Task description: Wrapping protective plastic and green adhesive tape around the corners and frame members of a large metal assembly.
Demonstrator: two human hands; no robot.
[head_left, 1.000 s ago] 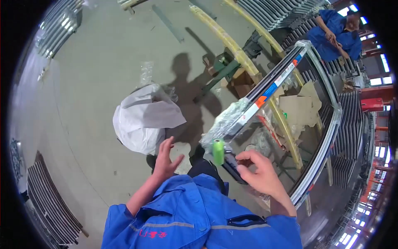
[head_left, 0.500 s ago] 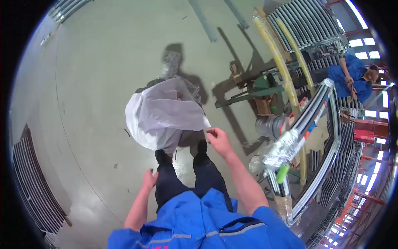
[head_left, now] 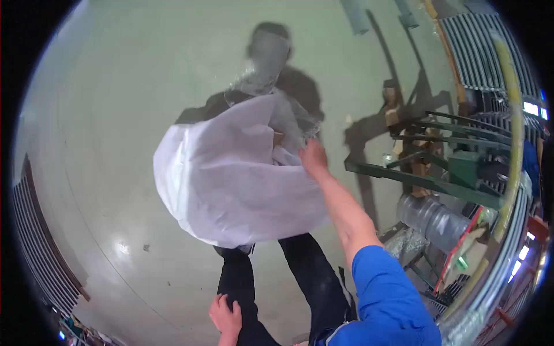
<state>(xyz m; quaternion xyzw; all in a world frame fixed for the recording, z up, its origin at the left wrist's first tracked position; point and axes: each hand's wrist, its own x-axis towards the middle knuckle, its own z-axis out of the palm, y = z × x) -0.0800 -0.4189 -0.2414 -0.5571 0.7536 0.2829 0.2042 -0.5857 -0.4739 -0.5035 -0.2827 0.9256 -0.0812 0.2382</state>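
Observation:
A large white woven sack [head_left: 242, 196], baggy and wide-mouthed, stands on the floor just ahead of my feet. Crumpled clear plastic film [head_left: 297, 118] shows in its mouth and spills over the far side; a small brown piece [head_left: 278, 139] is visible inside. At the mouth's right edge, my right hand [head_left: 314, 158] has its fingers closed on the sack's rim, right beside the film. My left hand [head_left: 225, 314] hangs by my left thigh, fingers loosely apart, holding nothing.
At right stand a green metal frame [head_left: 427, 184], a clear plastic-wrapped roll [head_left: 433, 222] and a long yellow wrapped bar [head_left: 511, 115]. Stacked metal profiles [head_left: 485, 52] lie at far right, more profiles [head_left: 43, 242] at far left. Grey channel pieces [head_left: 355, 16] lie ahead.
I have bent closer to the sack. My right hand has moved from the sack's near right corner to its mouth, which now gapes wider. My left hand remains low by my leg.

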